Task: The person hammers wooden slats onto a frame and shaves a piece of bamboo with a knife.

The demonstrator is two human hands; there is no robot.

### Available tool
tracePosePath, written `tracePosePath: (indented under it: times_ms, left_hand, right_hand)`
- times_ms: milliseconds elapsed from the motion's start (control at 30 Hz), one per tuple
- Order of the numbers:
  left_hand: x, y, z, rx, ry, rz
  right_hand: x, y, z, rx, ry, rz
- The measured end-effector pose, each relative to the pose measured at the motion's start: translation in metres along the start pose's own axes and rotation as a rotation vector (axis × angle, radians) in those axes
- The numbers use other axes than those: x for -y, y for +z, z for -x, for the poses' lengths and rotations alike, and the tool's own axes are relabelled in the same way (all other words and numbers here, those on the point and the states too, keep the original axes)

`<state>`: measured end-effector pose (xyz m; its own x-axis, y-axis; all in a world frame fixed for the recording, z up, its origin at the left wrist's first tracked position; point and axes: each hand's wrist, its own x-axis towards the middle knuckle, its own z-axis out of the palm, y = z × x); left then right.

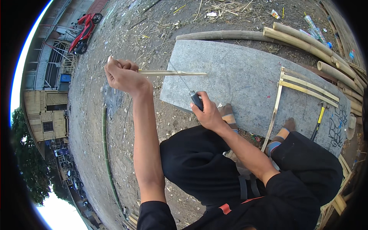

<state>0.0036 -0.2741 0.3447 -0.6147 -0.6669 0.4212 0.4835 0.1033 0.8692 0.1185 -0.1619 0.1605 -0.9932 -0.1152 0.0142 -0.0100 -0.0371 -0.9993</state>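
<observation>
My left hand (124,76) is closed around one end of a pale bamboo strip (163,73), held out level over the near-left part of a grey concrete slab (226,65). In my right hand (210,114) is the black handle of a thin-bladed knife (196,100). Its narrow blade points up and left and crosses the strip in this view; whether it touches the strip I cannot tell. To the right on the slab lies a frame of joined bamboo strips (306,90), with one long strip reaching toward my feet.
A hammer (318,122) with a yellow and black handle lies near my right foot. Several bamboo poles (303,44) are stacked beyond the slab. A green pole (106,153) lies on the dirt at left. A red motorcycle (85,32) stands farther off.
</observation>
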Motion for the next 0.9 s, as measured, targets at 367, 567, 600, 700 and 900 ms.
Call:
tracePosePath:
  times_ms: [367,567,600,700,900]
  left_hand:
    - [0.002,0.011,0.003,-0.008,0.000,-0.002]
    - [-0.002,0.003,0.005,0.075,-0.026,-0.023]
    - [-0.005,0.005,0.004,0.066,-0.019,-0.029]
    - [-0.003,0.004,0.006,0.021,-0.046,-0.033]
    - [0.005,-0.009,-0.010,-0.084,-0.017,-0.037]
  right_hand:
    - [-0.078,-0.004,-0.024,-0.070,0.036,0.225]
    - [0.001,0.002,-0.024,0.019,-0.082,0.102]
    - [-0.002,0.007,-0.026,0.012,-0.046,0.104]
    - [-0.059,0.008,-0.035,-0.058,0.105,0.189]
    - [-0.048,0.012,-0.030,-0.006,0.034,0.256]
